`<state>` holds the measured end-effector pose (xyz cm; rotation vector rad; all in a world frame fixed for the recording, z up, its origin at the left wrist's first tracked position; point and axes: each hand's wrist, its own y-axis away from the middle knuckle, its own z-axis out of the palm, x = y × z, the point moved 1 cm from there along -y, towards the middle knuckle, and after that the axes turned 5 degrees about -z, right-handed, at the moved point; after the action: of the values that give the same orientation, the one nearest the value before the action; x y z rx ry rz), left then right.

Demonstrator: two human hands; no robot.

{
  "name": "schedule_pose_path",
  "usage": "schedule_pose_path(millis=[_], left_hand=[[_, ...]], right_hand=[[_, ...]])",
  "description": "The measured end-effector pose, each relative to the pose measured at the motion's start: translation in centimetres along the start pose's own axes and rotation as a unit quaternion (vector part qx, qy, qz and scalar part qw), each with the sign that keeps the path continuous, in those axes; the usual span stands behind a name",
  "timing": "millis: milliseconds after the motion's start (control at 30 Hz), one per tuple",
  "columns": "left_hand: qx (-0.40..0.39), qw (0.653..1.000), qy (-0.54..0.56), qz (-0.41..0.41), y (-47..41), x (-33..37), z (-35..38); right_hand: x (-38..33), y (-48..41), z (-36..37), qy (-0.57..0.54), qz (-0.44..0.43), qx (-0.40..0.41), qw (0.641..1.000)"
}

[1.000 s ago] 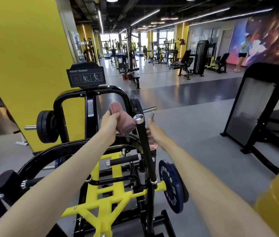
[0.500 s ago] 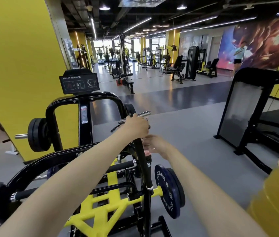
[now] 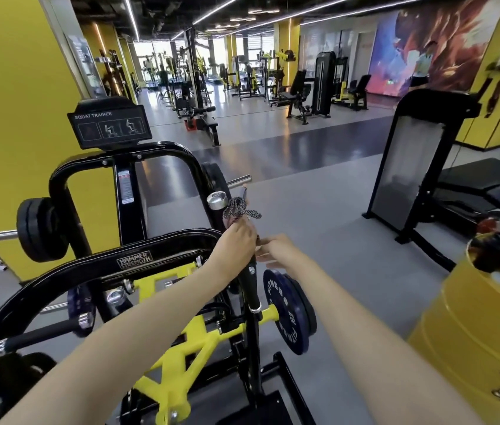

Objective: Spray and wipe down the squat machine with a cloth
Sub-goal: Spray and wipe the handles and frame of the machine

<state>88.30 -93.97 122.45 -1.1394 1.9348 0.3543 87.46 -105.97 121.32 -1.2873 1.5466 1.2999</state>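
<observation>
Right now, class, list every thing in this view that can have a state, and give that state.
left hand, gripping the cloth round the upright bar
right hand, at the bar; grip unclear
speckled cord, looped above the left hand
blue plate, loaded on its peg
black plates, loaded
yellow drum, upright, contents blurred

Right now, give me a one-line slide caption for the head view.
Left hand grips the cloth on the upright bar of the squat machine, right hand close beside, blue weight plate below.
</observation>
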Motion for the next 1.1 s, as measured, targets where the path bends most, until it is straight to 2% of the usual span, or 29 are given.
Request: schedule_pose_path(millis=[167, 400, 567, 800, 967, 1100], left_hand=[[0.011, 0.999, 0.005, 0.035, -0.3, 2.7, 1.7], [-0.067, 0.992, 0.041, 0.1, -0.7, 8.1, 5.0], [-0.116, 0.981, 0.042, 0.149, -1.3, 12.2, 7.5], [-0.202, 0.963, 0.069, 0.164, -2.4, 17.0, 10.1], [-0.23, 0.951, 0.058, 0.198, -2.6, 19.0, 10.9], [-0.234, 0.944, 0.041, 0.228, -2.9, 19.9, 11.1]], right_hand=[[4.2, -1.0, 0.6, 0.0, 0.048, -0.007, 0.999], [11.7, -4.0, 1.0, 0.029, 0.132, 0.012, 0.991], [15.8, -5.2, 1.0, 0.013, 0.155, 0.022, 0.988], [18.5, -6.7, 1.2, 0.022, 0.201, 0.013, 0.979], [20.5, -7.0, 1.1, 0.021, 0.23, -0.027, 0.973], [21.9, -7.0, 0.7, 0.015, 0.256, -0.019, 0.966]])
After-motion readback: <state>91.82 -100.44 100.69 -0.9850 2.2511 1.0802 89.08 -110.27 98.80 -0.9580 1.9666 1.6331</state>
